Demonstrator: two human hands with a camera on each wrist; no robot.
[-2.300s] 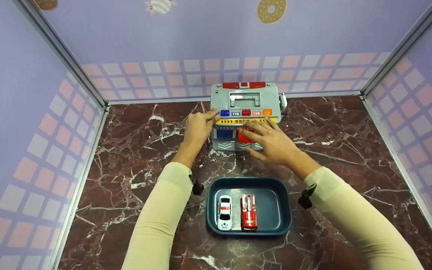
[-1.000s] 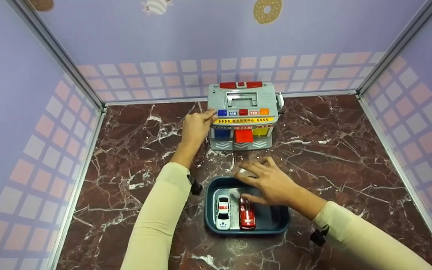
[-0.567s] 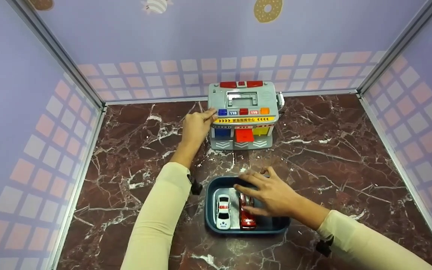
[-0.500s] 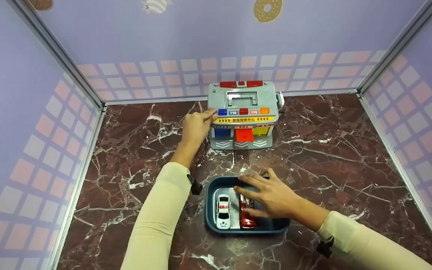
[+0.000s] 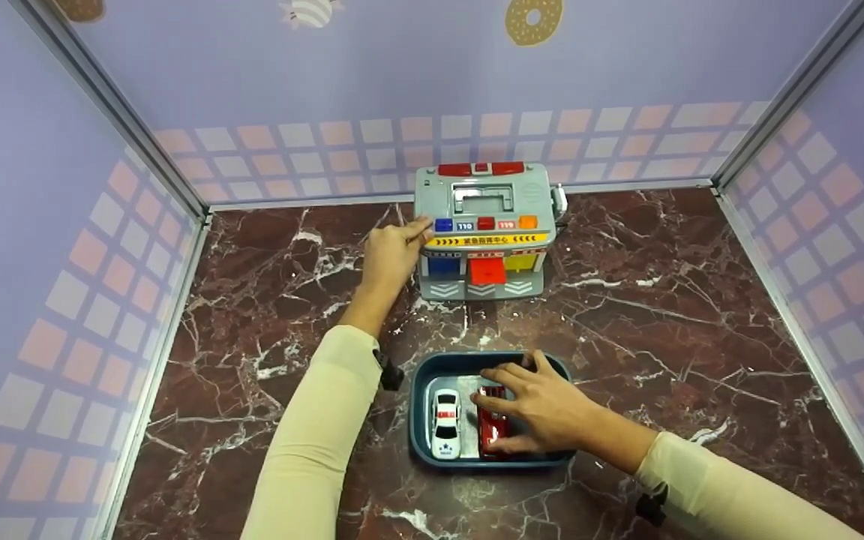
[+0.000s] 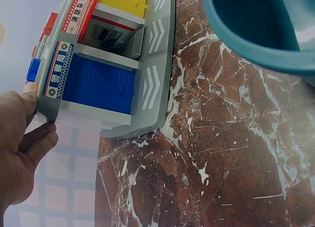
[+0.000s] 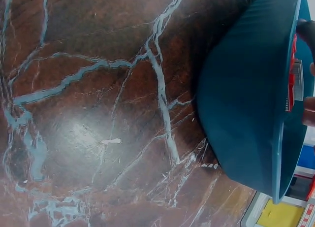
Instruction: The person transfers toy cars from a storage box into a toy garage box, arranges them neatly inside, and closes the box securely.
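My left hand [image 5: 391, 255] holds the front left corner of a grey toy police and fire station [image 5: 537, 199]. In the left wrist view its thumb lies beside the blue button [image 6: 33, 69], with fingers below the roof edge. A dark teal tray [image 5: 568, 450] stands in front of the station. Inside it, a white toy police car [image 5: 446, 427] lies left of a red toy fire truck [image 5: 492, 431]. My right hand [image 5: 544, 405] is over the fire truck, fingers spread toward its far end and thumb over its near end. Whether they press on it is hidden.
Patterned purple walls [image 5: 297, 67] enclose the marble-patterned tabletop [image 5: 267, 420] behind and at both sides. The station's red door [image 5: 487, 271] sticks out, while its blue door [image 5: 444, 265] and yellow door [image 5: 522, 262] hang down. A white piece [image 5: 559, 199] juts from the station's right side.
My right hand has come from the station's front to the tray and lowered over the fire truck. The left hand keeps its place at the station's corner.
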